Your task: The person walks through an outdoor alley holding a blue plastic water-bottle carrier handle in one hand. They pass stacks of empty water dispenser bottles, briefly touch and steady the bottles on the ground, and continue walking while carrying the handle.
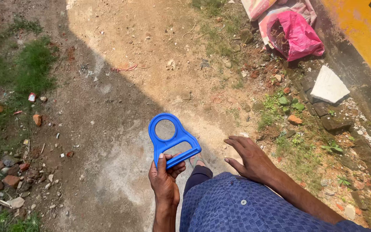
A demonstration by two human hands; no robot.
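- My only view: head cam, looking steeply down from above, arm's length over the left hand (165,180) gripping the blue handle (171,139).
- Faces forward over dirt ground (108,129) beyond the grip.

Bright blue handle (171,139) — blue checked shirt (241,206) — pink sack (299,34), yellow wall (363,30).

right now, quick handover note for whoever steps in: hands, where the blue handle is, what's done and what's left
Left hand: shut on the blue handle, gripping its bar end, ring end pointing away, held above the dirt ground.
Right hand: open, empty, fingers spread, hovering apart from the handle.
Nearby: pink bag and a white slab by the yellow wall, up right.
Done: handle is in hand.
Left: nothing is attached to it or set down; no bottle or other part is in view.
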